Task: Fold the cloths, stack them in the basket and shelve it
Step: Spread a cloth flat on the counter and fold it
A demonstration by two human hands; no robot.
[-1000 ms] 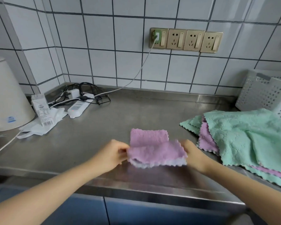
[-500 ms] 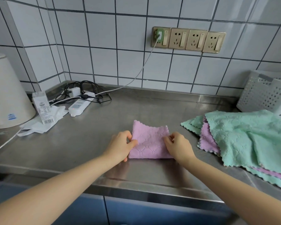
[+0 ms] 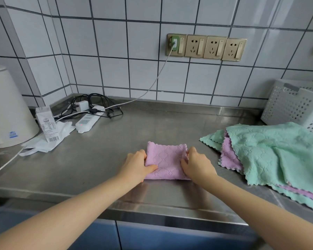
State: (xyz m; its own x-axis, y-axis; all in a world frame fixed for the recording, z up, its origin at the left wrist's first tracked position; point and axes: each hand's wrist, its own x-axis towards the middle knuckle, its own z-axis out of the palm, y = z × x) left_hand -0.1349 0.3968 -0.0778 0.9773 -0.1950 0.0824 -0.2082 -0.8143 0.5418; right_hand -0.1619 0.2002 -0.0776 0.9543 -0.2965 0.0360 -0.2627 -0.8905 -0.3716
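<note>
At the frame's lower centre a folded pink cloth point(image 3: 165, 162) lies flat on the steel desk point(image 3: 116, 147). The left hand point(image 3: 136, 166) and right hand point(image 3: 197, 164) pinch its side edges, each grip closed on it. Unfolded cloths point(image 3: 271, 152) lie right, before a white basket point(image 3: 296, 103)
</note>
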